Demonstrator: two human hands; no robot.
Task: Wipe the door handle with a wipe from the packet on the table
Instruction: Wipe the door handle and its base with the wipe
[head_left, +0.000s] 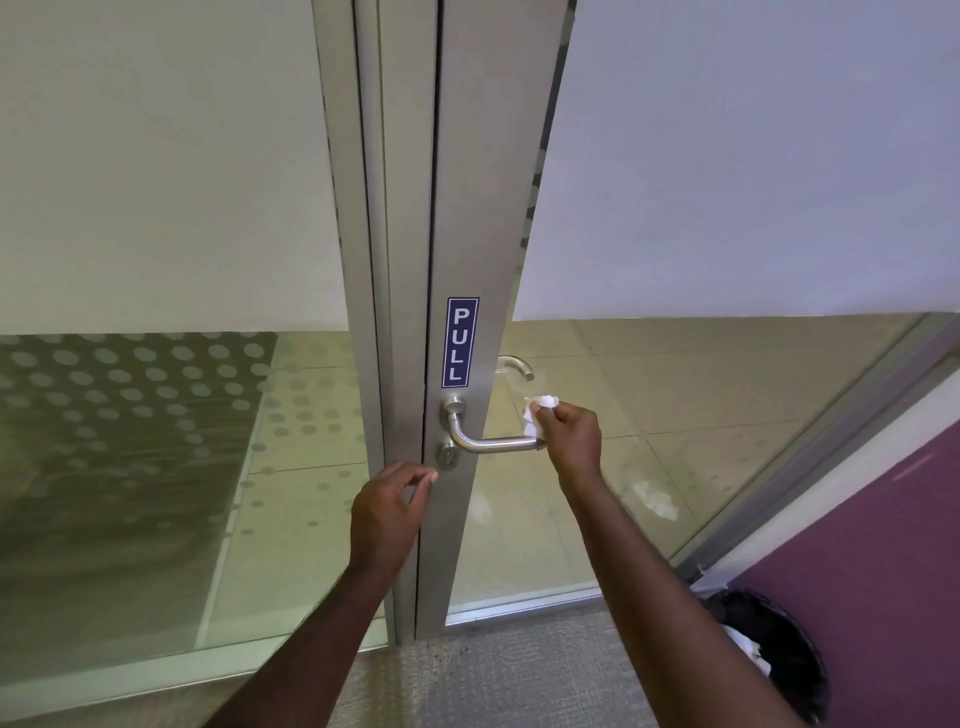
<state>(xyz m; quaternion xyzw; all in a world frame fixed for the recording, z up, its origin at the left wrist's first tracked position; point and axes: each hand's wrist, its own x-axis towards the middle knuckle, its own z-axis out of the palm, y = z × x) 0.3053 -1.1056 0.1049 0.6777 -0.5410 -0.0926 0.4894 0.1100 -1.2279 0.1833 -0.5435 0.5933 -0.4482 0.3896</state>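
A brushed metal lever door handle sticks out to the right from the grey door frame, below a blue PULL sign. My right hand pinches a crumpled white wipe and presses it against the free end of the lever. My left hand hovers with loosely curled fingers beside the frame's edge, just under the keyhole, holding nothing. The packet and the table are out of view.
A second handle shows through the glass on the door's far side. Frosted glass panels flank the frame. A black bin with white waste stands low right against a purple wall. Grey carpet lies underfoot.
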